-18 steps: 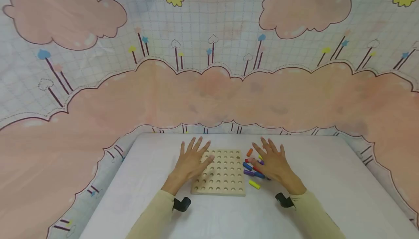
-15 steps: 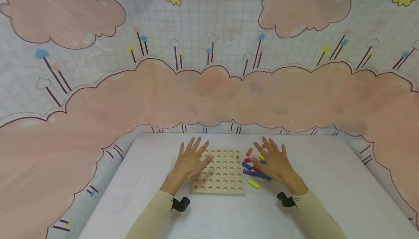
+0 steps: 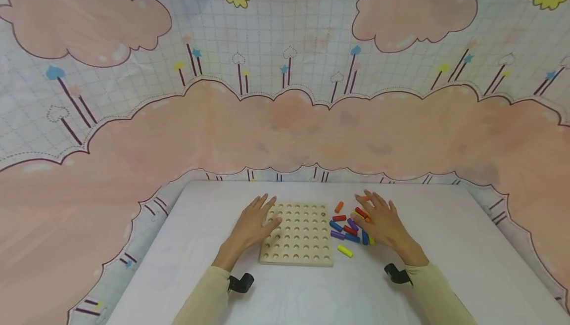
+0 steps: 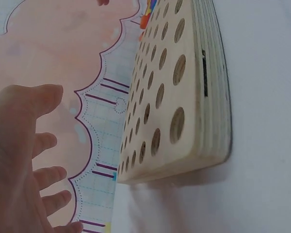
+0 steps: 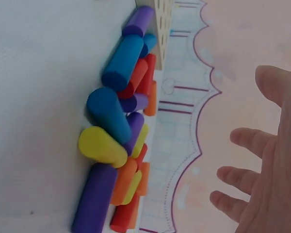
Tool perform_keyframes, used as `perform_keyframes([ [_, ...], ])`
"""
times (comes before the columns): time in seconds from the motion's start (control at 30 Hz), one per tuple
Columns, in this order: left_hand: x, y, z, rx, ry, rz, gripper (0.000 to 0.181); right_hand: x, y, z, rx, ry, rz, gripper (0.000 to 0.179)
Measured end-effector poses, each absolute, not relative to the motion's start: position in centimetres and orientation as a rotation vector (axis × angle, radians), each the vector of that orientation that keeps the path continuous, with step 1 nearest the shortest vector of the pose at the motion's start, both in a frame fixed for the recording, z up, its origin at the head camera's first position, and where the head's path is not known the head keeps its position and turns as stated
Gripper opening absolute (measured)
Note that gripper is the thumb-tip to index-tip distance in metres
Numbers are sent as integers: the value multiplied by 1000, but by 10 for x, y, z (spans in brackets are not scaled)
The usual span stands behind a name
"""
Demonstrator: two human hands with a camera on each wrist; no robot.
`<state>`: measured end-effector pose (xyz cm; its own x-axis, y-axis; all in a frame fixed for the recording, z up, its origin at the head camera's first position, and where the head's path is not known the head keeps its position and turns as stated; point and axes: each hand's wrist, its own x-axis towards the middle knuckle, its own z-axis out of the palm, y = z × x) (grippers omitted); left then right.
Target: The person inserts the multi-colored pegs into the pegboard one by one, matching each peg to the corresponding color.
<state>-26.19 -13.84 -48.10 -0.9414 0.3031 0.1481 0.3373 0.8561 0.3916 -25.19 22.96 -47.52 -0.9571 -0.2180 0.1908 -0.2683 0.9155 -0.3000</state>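
A square wooden pegboard with rows of round holes lies on the white table. My left hand, fingers spread and holding nothing, is over its left edge; the left wrist view shows the pegboard from the side, apart from that hand. To the right of the board lies a loose heap of wooden pegs: blue, yellow, purple, red and orange. My right hand hovers at the heap's right side with fingers relaxed and apart, hiding part of it in the head view.
A single yellow peg lies in front of the heap, and an orange peg lies behind it. The white table ends at a patterned cloth backdrop. A black wrist camera sits on the left wrist, another on the right.
Both hands have drawn apart and slightly toward the person, with fingers less stretched. More of the pegboard and the pegs shows. The board and pegs stay in place.
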Motion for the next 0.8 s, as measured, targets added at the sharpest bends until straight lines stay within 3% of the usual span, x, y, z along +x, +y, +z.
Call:
perform_keyframes([
  [0.23, -257, -149, -490, -454, -2944, -788, 67, -255, 240, -484, 376, -2867, 604, 52],
  [0.8, -254, -168, -511, -395, -2981, -1039, 53, -275, 277, -491, 82, -2987, 935, 59],
])
